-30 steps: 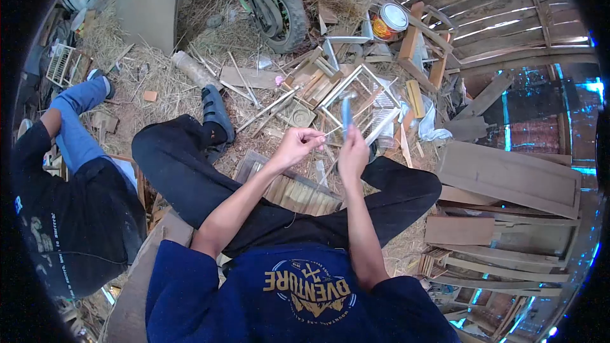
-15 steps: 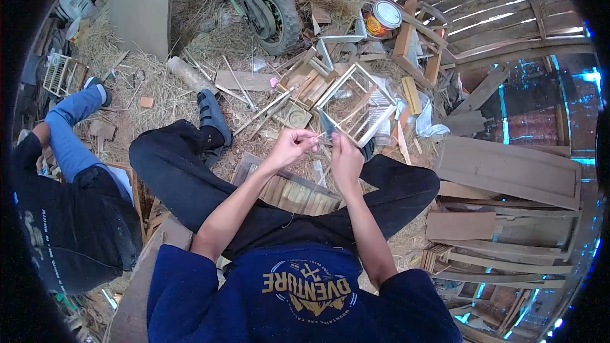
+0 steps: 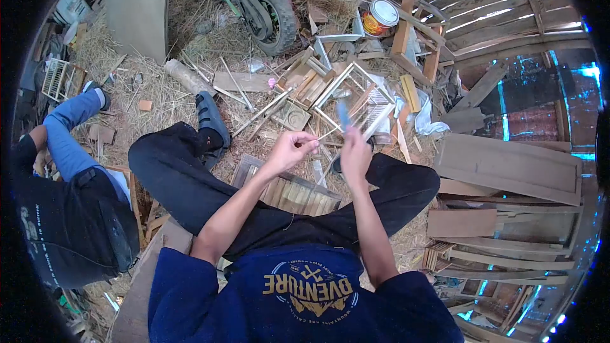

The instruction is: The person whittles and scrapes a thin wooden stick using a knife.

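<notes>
My left hand [image 3: 294,150] pinches the near end of a thin pale stick [image 3: 327,134] above my lap. To its right my right hand [image 3: 355,157] is wrapped round a blade-like tool [image 3: 344,114], blurred and bluish, which points away from me; its handle is hidden in the fist. The stick's far end reaches close to the tool; whether they touch I cannot tell. Beyond the hands lies a pale wooden frame with thin bars [image 3: 356,98]. Below them, between my legs, is a box-like piece with wooden slats [image 3: 292,194].
Another person [image 3: 76,216] sits at the left. A motorbike wheel [image 3: 276,22] stands at the top, with a paint can [image 3: 380,18] to its right. Boards [image 3: 508,168] are stacked at the right. Straw and wood scraps cover the ground.
The tool in my right hand came down to the stick and pointed up-left half a second ago; now it is raised again and blurred. My left hand has hardly moved.
</notes>
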Action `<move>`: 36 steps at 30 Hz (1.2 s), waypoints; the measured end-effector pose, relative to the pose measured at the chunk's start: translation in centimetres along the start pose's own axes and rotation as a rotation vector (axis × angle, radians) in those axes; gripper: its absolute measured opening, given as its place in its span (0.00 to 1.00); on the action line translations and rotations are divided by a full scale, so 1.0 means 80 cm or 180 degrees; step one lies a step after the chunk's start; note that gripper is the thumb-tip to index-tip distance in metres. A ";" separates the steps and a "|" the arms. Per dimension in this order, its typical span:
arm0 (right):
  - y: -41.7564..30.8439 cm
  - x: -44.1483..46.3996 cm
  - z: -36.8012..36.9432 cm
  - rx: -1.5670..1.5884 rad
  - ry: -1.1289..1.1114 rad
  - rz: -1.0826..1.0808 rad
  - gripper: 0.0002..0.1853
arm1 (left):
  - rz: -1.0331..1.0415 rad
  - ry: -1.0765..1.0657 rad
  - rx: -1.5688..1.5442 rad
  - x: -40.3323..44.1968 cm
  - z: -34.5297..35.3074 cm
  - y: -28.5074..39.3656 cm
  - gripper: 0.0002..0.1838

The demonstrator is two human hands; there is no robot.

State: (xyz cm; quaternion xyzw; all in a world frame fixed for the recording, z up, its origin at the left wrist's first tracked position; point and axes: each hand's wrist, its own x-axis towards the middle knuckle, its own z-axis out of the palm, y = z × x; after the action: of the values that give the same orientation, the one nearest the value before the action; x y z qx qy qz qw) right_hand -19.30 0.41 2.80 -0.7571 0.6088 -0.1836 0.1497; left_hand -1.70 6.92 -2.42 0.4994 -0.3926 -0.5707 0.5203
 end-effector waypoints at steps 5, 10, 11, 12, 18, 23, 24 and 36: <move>0.010 0.006 0.005 0.0141 0.0062 -0.0075 0.15 | -0.0086 0.0010 0.0277 0.004 -0.002 0.003 0.11; -0.006 0.002 0.006 0.0119 -0.0173 0.0014 0.16 | -0.0076 -0.0171 -0.0206 0.002 -0.003 0.001 0.10; -0.009 -0.007 0.008 0.0392 -0.0129 -0.0358 0.17 | -0.0073 -0.0173 -0.0361 0.006 -0.006 -0.012 0.10; -0.006 -0.005 0.007 0.0386 -0.0108 -0.0201 0.17 | -0.0062 -0.0152 -0.0518 0.008 -0.007 -0.012 0.10; -0.011 0.007 0.009 0.0842 0.0426 0.0217 0.16 | -0.0387 -0.0356 -0.0698 0.003 -0.004 0.006 0.12; -0.007 0.000 0.023 0.0425 -0.0140 -0.0337 0.13 | -0.0544 -0.0237 -0.0908 0.007 -0.004 -0.003 0.15; -0.009 0.009 0.021 0.0590 -0.0069 -0.0115 0.13 | -0.0359 -0.0210 -0.0818 0.008 -0.005 -0.006 0.15; -0.004 0.022 0.005 0.0603 0.0156 0.0410 0.15 | -0.0413 -0.0151 -0.0831 0.004 -0.003 0.008 0.14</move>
State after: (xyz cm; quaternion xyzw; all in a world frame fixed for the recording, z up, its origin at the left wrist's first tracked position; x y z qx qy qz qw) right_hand -18.53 -1.26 2.77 -0.6942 0.6396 -0.2488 0.2172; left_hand -1.30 6.55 -1.92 0.4381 -0.2941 -0.6610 0.5335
